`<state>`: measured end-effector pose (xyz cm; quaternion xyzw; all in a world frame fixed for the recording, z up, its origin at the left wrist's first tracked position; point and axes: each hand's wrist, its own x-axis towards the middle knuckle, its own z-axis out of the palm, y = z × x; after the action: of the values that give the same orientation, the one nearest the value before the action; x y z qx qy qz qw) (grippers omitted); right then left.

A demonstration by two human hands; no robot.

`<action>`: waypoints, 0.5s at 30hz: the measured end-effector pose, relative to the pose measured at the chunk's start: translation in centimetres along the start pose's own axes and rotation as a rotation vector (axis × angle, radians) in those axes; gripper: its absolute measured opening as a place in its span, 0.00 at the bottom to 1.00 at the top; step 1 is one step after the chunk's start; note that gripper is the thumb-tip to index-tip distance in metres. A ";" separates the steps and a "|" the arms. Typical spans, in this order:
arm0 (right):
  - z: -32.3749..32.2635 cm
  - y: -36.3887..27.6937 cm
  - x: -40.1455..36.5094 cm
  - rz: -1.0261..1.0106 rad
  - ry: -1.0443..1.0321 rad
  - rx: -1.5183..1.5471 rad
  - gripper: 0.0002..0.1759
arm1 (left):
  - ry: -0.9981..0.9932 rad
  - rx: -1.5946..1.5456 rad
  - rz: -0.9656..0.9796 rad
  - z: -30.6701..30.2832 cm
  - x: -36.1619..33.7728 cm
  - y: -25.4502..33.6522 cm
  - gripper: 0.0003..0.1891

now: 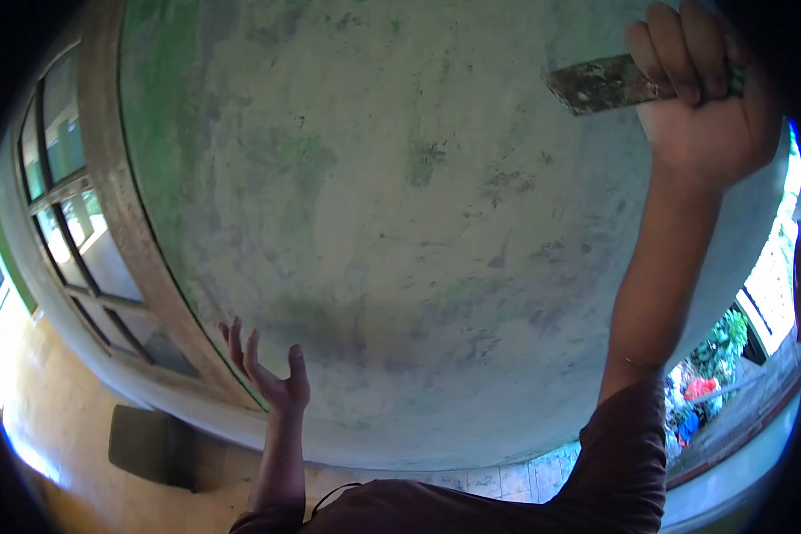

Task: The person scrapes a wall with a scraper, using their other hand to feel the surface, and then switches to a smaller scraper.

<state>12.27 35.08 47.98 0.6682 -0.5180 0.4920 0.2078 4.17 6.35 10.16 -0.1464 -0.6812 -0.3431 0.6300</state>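
My right hand (707,107) is raised at the upper right, fingers wrapped round a flat, paint-stained scraper (601,84). Its blade points left across the wall (392,222), and most of the handle is hidden in my fist. The wall's pale surface is patchy, with green paint traces and dark smudges. Lower down on the left, my left hand (280,378) is lifted in front of the wall with its fingers spread and nothing in it. It is nearest to the wooden window frame's lower corner.
A wooden window frame (120,160) with glass panes borders the wall on the left. On the tiled floor (71,383) stands a dark box-shaped object (151,445). Green plants (721,343) and a red item (700,389) show outside at the right, beside a ledge (739,414).
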 end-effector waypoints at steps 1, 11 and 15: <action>0.2 0.6 0.7 -0.044 -0.012 -0.136 0.15 | -0.002 -0.028 0.000 0.3 0.0 -0.8 0.28; 1.4 2.1 -2.5 0.061 0.237 -0.193 0.15 | -0.073 -0.038 0.083 1.7 -1.0 -3.4 0.25; 1.6 0.6 -2.7 -0.013 0.161 -0.134 0.16 | -0.063 -0.064 0.084 1.7 -1.1 -3.8 0.23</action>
<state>12.52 34.88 44.81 0.6146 -0.5270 0.5069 0.2960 0.70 5.00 8.06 -0.2054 -0.6828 -0.3332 0.6169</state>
